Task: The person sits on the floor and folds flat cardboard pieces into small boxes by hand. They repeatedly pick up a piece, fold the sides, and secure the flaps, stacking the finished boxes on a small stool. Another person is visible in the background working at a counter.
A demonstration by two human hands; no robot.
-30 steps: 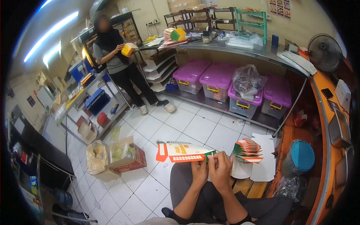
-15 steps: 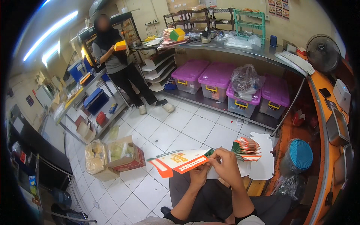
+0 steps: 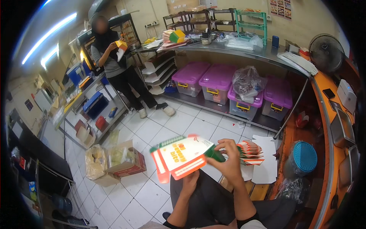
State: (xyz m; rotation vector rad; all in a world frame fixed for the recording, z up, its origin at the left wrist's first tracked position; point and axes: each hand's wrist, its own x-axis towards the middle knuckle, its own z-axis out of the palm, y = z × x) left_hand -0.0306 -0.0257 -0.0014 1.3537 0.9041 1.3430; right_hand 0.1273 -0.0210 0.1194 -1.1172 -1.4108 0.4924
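Note:
Over my lap is a partly folded cardboard carton (image 3: 183, 156), white with yellow lettering, orange-red sides and green flaps. My left hand (image 3: 190, 182) grips its near edge from below; some of those fingers are hidden behind the card. At its right end, my right hand (image 3: 230, 160) has the green flap between thumb and fingers. Just beyond the right hand lies a fanned stack of similar orange and green cartons (image 3: 249, 152), beside a flat white cardboard sheet (image 3: 266, 164).
A person (image 3: 118, 61) stands at the far left, holding a yellow carton (image 3: 121, 46). Purple-lidded bins (image 3: 217, 78) line the shelf under the steel counter (image 3: 228, 49). Open cardboard boxes (image 3: 127, 158) sit on the tiled floor at left. A blue-lidded bucket (image 3: 303, 157) stands at right.
The carton has tilted up, showing more of its printed face, and its sides now stand bent. My right hand's fingers have spread around the green flap. The other person's carton has turned.

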